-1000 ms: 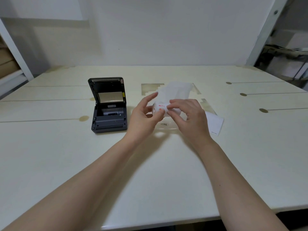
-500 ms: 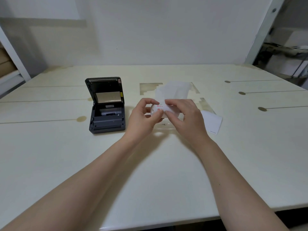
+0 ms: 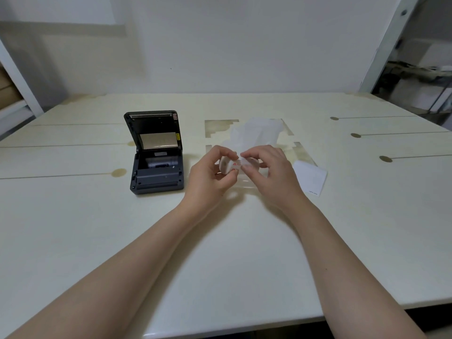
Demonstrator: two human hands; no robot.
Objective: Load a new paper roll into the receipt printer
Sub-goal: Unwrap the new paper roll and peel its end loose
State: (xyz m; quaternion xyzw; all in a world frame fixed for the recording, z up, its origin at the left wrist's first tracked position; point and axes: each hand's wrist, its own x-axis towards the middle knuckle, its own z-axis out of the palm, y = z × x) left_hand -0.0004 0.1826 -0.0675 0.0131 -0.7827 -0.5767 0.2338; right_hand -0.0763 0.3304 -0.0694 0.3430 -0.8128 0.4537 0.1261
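While bent over the pale table [image 3: 97, 228], holds a white paper roll [image 3: 228, 165] with red print just off the surface, hands close together. Grips its left end in the curled left hand [image 3: 205, 177]; pinches its top with the right hand [image 3: 269, 172]. Keeps the receipt printer [image 3: 156, 177] at 9 o'clock of the roll, lid [image 3: 154, 128] raised. Shows crumpled clear wrapping [image 3: 256, 130] at 12 o'clock, white card [image 3: 311, 178] at 3 o'clock.

Bare table [image 3: 73, 228] surrounds the receipt printer [image 3: 156, 155], whose raised lid [image 3: 154, 129] blocks its rear.
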